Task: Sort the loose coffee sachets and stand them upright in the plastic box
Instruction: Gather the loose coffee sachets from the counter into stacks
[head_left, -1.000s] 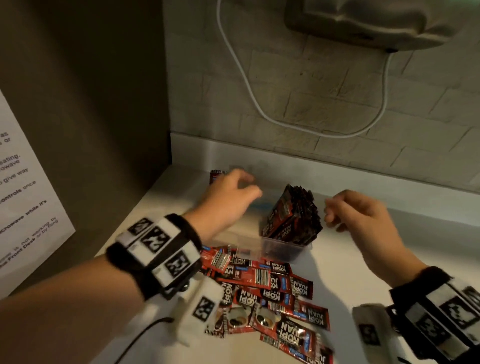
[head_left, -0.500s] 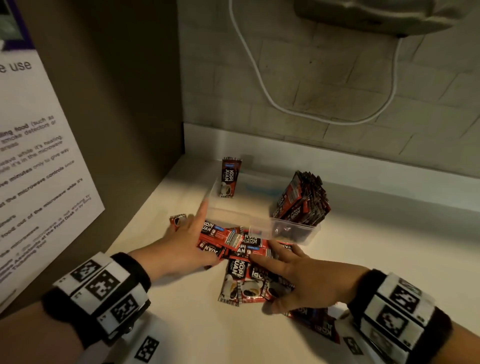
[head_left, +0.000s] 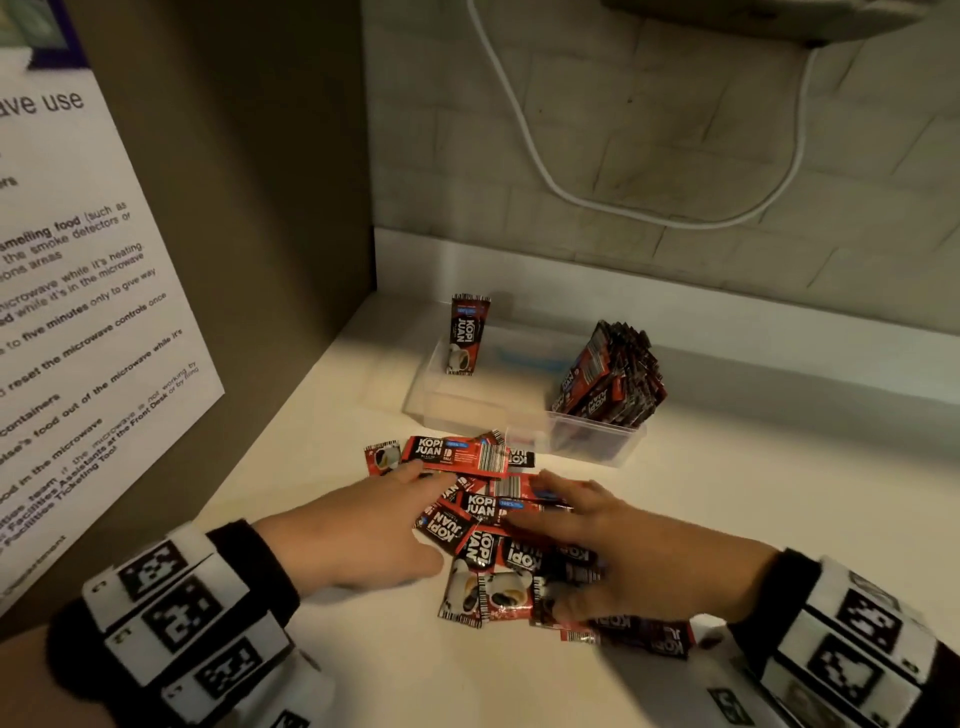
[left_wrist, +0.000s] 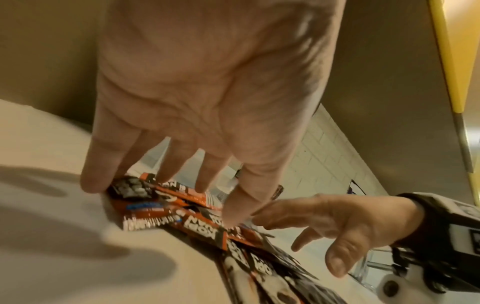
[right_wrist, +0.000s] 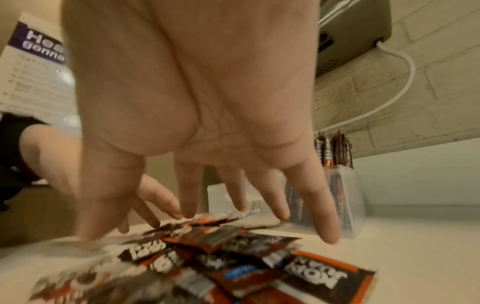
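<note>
Both hands have closed inward on the loose sachets (head_left: 483, 512): left hand (head_left: 358, 535) and right hand (head_left: 623, 551) spread flat, box (head_left: 597, 441) just beyond.

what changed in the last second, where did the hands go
Both hands came down from over the plastic box toward the person: the left hand and right hand now lie flat, fingers spread, on the loose sachets. Neither grips any. The standing bundle and lone upright sachet stayed put.
</note>
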